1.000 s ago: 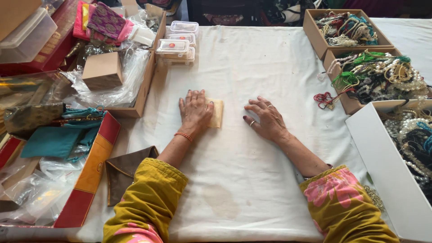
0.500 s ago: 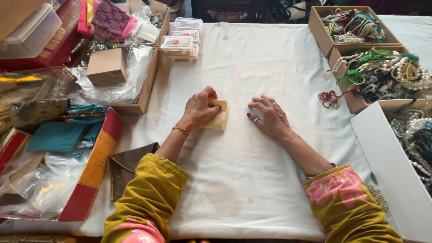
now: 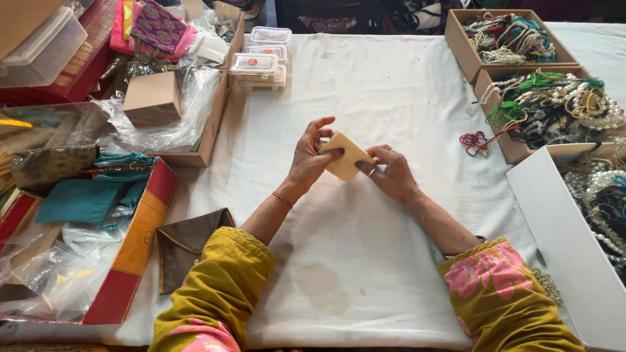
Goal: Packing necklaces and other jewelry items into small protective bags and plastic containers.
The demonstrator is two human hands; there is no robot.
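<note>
Across the whole view runs a table w/ white cloth (image 3: pixel 391 98), boxes crowding both sides. At right, a white box (image 3: pixel 561 241) and two cardboard trays of bead strands (image 3: pixel 541 107); at left, a red-edged box (image 3: pixel 140 241) w/ teal fabric (image 3: pixel 91 199) and plastic bags, plus a brown cardboard box (image 3: pixel 151 98). Stacked clear plastic containers (image 3: pixel 261 62) sit at the far edge; a brown fabric pouch (image 3: pixel 186 244) lies by the left sleeve. Mid-cloth, both hands hold a small tan flat pouch (image 3: pixel 344 155) lifted off the cloth, tilted: left hand (image 3: pixel 310 160) pinches its left edge, thumb & fingers closed on it; right hand (image 3: pixel 390 173) grips its right edge. Red thread bundle (image 3: pixel 475 140) lies near the trays, apart from the hands.
</note>
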